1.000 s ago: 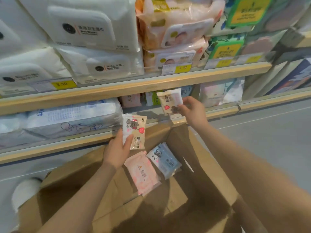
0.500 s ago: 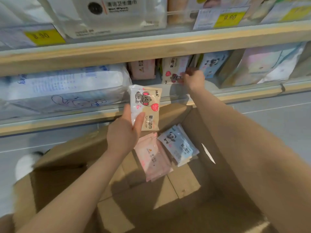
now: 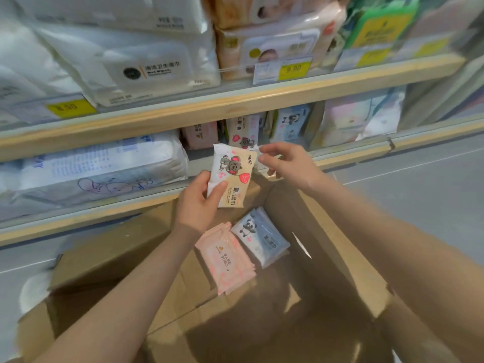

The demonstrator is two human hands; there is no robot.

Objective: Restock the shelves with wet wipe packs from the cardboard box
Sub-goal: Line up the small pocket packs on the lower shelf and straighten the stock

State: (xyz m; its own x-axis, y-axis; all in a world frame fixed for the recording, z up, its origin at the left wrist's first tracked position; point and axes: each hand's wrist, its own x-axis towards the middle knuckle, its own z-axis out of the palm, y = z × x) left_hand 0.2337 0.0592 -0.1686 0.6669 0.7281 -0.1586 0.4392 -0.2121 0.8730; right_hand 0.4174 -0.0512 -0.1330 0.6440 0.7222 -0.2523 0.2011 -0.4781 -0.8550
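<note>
My left hand (image 3: 199,203) grips a small beige and white wipe pack with a koala picture (image 3: 231,174), held upright over the far edge of the open cardboard box (image 3: 322,231). My right hand (image 3: 285,161) hovers just right of that pack's top, fingers loosely spread and holding nothing. A pink pack (image 3: 226,258) and a blue panda pack (image 3: 262,238) lie on the box floor. On the lower shelf (image 3: 351,155) behind my hands stands a matching koala pack (image 3: 242,131), between a pink pack (image 3: 200,134) and a panda pack (image 3: 292,123).
Large white wipe bundles (image 3: 99,163) fill the lower shelf's left. The upper shelf (image 3: 235,100) carries big white, peach and green packs with yellow price tags (image 3: 293,69). Grey floor lies to the right of the box.
My right hand has let go of the koala pack it set on the lower shelf and drawn back toward the pack in my left hand. My left hand has lifted its pack slightly.
</note>
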